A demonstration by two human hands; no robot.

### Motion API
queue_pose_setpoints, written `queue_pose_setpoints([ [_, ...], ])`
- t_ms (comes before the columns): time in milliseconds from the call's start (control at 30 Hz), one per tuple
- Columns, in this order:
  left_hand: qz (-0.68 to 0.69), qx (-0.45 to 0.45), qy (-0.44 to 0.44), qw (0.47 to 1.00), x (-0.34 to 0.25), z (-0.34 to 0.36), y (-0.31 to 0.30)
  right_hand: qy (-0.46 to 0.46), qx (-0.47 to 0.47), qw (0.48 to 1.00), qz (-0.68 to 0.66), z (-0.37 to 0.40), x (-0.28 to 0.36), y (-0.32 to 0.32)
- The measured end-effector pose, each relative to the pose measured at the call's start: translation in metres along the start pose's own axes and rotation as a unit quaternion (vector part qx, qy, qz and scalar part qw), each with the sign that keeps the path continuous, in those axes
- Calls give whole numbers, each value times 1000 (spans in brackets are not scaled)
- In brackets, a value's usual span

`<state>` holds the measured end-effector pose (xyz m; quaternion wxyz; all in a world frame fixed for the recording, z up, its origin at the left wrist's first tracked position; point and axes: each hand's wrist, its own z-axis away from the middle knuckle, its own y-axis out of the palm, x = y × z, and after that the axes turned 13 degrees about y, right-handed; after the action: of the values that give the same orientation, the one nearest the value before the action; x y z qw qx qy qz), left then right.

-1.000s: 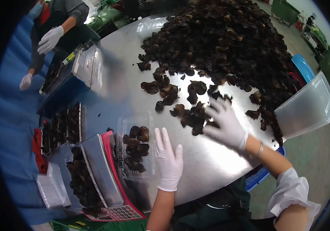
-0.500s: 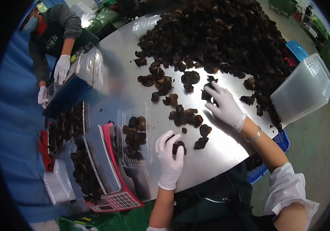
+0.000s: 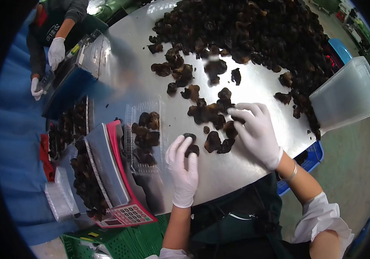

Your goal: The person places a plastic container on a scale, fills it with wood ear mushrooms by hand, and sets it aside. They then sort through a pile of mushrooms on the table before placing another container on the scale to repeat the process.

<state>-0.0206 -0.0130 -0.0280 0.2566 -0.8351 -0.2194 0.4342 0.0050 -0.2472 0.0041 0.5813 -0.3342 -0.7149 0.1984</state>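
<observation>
Both my hands wear white gloves. My left hand [image 3: 182,170] has its thumb and fingers curled around a dark wood ear mushroom [image 3: 192,150], low over the metal table [image 3: 219,183]. Across from it, my right hand [image 3: 258,136] pinches a dark piece between thumb and fingers, partly hidden, beside a wood ear cluster [image 3: 206,113]. Loose wood ears [image 3: 213,141] lie between the two hands. To the left of my left hand stands a clear plastic tray [image 3: 155,142] partly filled with wood ears.
A large wood ear heap [image 3: 245,32] covers the table's far side. At left is a pink-edged scale [image 3: 137,211] with a filled tray on it. Stacked clear containers [image 3: 347,97] stand at right. A co-worker's gloved hand [image 3: 56,52] is by a box at upper left.
My right hand has come nearer, from a piece close to the heap to the cluster in front of me. My left hand still holds its wood ear, slightly farther left. The view has shifted a little.
</observation>
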Motion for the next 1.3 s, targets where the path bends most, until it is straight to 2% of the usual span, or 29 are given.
queue_pose_setpoints([
  [67, 47, -40, -44, 997, 3, 2, 1, 19, 91, 990, -110, -23, 1, 8],
  [100, 48, -38, -44, 997, 3, 1, 1, 20, 91, 990, -110, -28, 5, 16],
  [167, 102, -68, -60, 991, 2, 1, 2, -123, 137, 982, 45, -34, 15, 33],
  [200, 101, -69, -62, 991, 1, 1, 2, -146, 142, 973, 108, -36, 14, 42],
  [300, 77, -58, -55, 994, 1, 1, -1, -167, 175, 966, 96, -46, 8, 49],
  [367, 65, -46, -32, 996, 6, 3, -1, -135, 119, 981, -70, -45, 6, 35],
  [400, 69, -49, -37, 996, 7, 3, -1, 10, 140, 977, -160, -36, 9, 13],
  [500, 119, -48, -73, 989, 6, 4, -2, 99, -32, 991, -85, -17, -23, -27],
  [567, 98, -43, -73, 992, 4, 2, -2, 190, -39, 974, -116, -8, -37, -33],
  [633, 90, -27, -70, 993, 4, 3, 1, 141, -3, 988, -62, -3, -24, -31],
  [667, 78, -28, -61, 995, 6, 4, 4, 122, 22, 987, -106, 0, -13, -22],
  [700, 65, -30, -51, 996, 7, 5, 5, 52, 89, 993, -50, -6, 0, -22],
  [767, 38, -2, -56, 998, 1, 1, 1, -63, 81, 994, 32, -11, 1, 3],
  [833, 8, 23, -61, 998, -9, -4, -6, -62, 99, 992, 56, -14, -1, 10],
  [900, -64, 116, 53, 990, -17, -8, -8, -66, 117, 987, 82, -18, -3, 9],
  [967, -61, 127, 58, 988, -13, -2, -2, -23, 166, 984, -54, -17, -11, -4],
  [1000, -41, 92, 45, 994, -11, 0, -1, 63, 155, 978, -124, -13, -8, -13],
  [1033, -21, 56, 33, 998, -8, 0, 0, 162, 94, 962, -196, -3, -6, -17],
  [1100, -11, 35, 20, 999, -2, 1, -1, 196, 5, 962, -191, 8, -10, -25],
  [1133, 4, 15, 7, 1000, 0, 2, -2, 217, -12, 962, -165, 15, -23, -28],
  [1167, 19, -6, -6, 1000, 2, 3, -3, 221, -14, 961, -165, 22, -32, -20],
  [1233, 42, 1, -7, 999, 1, 3, -3, 121, 9, 985, -122, 35, -37, -2],
  [1300, 28, 37, 28, 999, -6, -4, -5, 81, 107, 976, -170, 39, -6, 1],
])
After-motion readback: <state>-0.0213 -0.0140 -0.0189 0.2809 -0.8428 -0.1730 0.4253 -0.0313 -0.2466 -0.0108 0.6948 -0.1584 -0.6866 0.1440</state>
